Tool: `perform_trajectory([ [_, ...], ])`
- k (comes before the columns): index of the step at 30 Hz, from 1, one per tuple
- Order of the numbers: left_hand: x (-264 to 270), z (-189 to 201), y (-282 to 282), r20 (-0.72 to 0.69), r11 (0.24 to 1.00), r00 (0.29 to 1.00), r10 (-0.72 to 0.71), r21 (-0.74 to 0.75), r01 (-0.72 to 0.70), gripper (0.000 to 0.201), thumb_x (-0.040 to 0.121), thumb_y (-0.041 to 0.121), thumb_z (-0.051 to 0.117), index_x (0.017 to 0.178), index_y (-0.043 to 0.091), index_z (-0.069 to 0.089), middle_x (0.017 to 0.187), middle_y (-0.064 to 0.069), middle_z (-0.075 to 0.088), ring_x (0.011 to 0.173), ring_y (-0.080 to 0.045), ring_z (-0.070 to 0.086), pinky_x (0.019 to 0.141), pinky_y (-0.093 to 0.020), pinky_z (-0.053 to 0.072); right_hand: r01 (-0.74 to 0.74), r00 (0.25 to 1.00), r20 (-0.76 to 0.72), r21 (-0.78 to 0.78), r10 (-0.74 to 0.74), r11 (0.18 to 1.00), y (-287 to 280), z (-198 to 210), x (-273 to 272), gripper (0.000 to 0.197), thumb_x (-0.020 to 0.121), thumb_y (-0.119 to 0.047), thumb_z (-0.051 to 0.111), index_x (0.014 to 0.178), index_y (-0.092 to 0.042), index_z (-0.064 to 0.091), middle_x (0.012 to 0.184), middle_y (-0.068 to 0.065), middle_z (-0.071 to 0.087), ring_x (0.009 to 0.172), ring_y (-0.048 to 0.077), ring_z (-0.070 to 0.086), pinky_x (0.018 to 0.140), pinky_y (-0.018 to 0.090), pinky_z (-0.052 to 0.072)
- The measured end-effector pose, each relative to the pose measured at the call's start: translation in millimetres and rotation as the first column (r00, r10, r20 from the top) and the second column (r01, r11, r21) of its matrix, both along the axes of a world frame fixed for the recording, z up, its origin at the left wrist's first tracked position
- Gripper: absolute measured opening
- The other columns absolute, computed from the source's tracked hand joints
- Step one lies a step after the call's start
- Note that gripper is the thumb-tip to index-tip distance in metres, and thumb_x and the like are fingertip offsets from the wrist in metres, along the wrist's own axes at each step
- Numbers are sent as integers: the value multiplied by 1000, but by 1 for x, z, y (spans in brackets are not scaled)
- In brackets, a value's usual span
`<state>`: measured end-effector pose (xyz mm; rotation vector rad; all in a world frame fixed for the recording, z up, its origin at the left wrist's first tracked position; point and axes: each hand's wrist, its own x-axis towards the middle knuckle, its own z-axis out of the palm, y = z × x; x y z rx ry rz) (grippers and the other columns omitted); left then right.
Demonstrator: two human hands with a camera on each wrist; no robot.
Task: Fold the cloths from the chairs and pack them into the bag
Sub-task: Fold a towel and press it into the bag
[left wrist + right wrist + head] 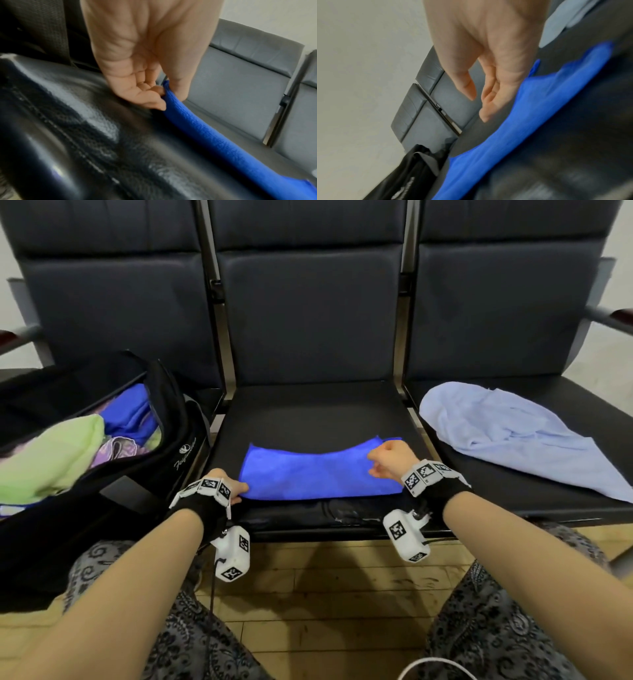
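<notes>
Blue cloth (pixel 318 470) folded flat on middle chair seat (pixel 318 409). Left hand (pixel 145 75) pinching its near-left corner; right hand (pixel 489 56) above its right end, fingers (pixel 486 108) loosely apart, gripping nothing. Open bag (pixel 171 419) on left chair, pale cloth (pixel 507 433) on right.

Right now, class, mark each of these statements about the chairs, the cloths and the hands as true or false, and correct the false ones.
1. The left hand pinches a corner of the blue cloth. True.
2. The blue cloth lies on the right-hand seat. False: it lies on the middle seat.
3. The pale cloth is neatly folded. False: it lies crumpled on its seat.
4. The bag already holds cloths. True.
5. The right hand holds the pale cloth. False: its fingers hang relaxed over the blue cloth.
</notes>
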<state>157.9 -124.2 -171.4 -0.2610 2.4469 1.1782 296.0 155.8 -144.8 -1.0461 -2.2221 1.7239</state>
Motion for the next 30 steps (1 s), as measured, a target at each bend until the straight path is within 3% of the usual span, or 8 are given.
perform_trajectory([
  [4, -4, 2, -9, -2, 992, 998, 63, 109, -62, 29, 85, 4, 64, 109, -8, 54, 82, -17, 57, 60, -24, 57, 34, -20, 48, -155, 981, -174, -452, 84, 879, -52, -4, -26, 5, 93, 0, 53, 90, 4, 54, 89, 19, 58, 79, 27, 64, 82, 31, 56],
  [9, -9, 10, -19, -75, 985, 991, 112, 140, -101, 13, 85, 9, 63, 87, -3, 58, 75, -18, 61, 46, -20, 61, 51, -32, 58, -140, 988, -137, -568, 75, 811, -105, -34, -53, 2, 95, -3, 49, 95, -3, 51, 86, 11, 50, 78, 21, 58, 70, 22, 55],
  [12, -13, 25, -13, -243, 989, 964, 106, 125, -78, 17, 67, 26, 68, 67, 10, 63, 69, -14, 68, 70, -26, 70, 80, -43, 57, -105, 993, -103, -603, 53, 791, -116, -32, -63, 12, 96, -8, 48, 105, 1, 50, 85, 13, 49, 86, 27, 58, 78, 28, 53],
  [14, -3, 42, 0, -349, 998, 937, 31, 59, -11, 23, 71, 29, 71, 87, 12, 72, 90, -14, 72, 95, -29, 67, 91, -35, 51, -88, 993, -112, -638, 21, 765, -119, -21, -67, 24, 97, -15, 50, 115, 1, 47, 93, 15, 49, 94, 33, 59, 72, 28, 53],
  [18, 26, 62, 46, -484, 976, 850, -206, -42, 212, 22, 86, 22, 66, 102, 7, 72, 100, -14, 70, 100, -25, 63, 83, -22, 41, -90, 975, -199, -753, -95, 652, -116, -9, -72, 34, 96, -29, 53, 116, -3, 51, 98, 17, 51, 80, 29, 61, 59, 27, 53],
  [22, 42, 43, 81, -422, 864, 754, -503, -222, 452, 23, 82, 22, 67, 104, 18, 72, 103, -6, 70, 101, -22, 62, 82, -21, 41, -77, 975, -188, -784, -116, 615, -100, -18, -71, 33, 93, -33, 56, 75, -6, 63, 70, 8, 60, 62, 17, 60, 64, 28, 50],
  [25, 47, 18, 86, -307, 795, 748, -588, -387, 466, 46, 74, 26, 72, 118, 26, 59, 126, -3, 49, 121, -26, 43, 98, -35, 39, -17, 995, -84, -612, -44, 791, -82, -33, -67, 23, 94, -8, 47, 72, -14, 51, 75, 3, 50, 64, 12, 52, 62, 24, 47],
  [30, 51, -14, 71, -278, 840, 826, -491, -400, 366, 65, 77, 26, 71, 131, 11, 38, 133, -12, 30, 120, -34, 38, 98, -39, 38, -86, 996, -35, -507, 79, 858, -67, -45, -66, 23, 91, 5, 40, 78, -13, 48, 85, 2, 49, 73, 9, 52, 70, 21, 52],
])
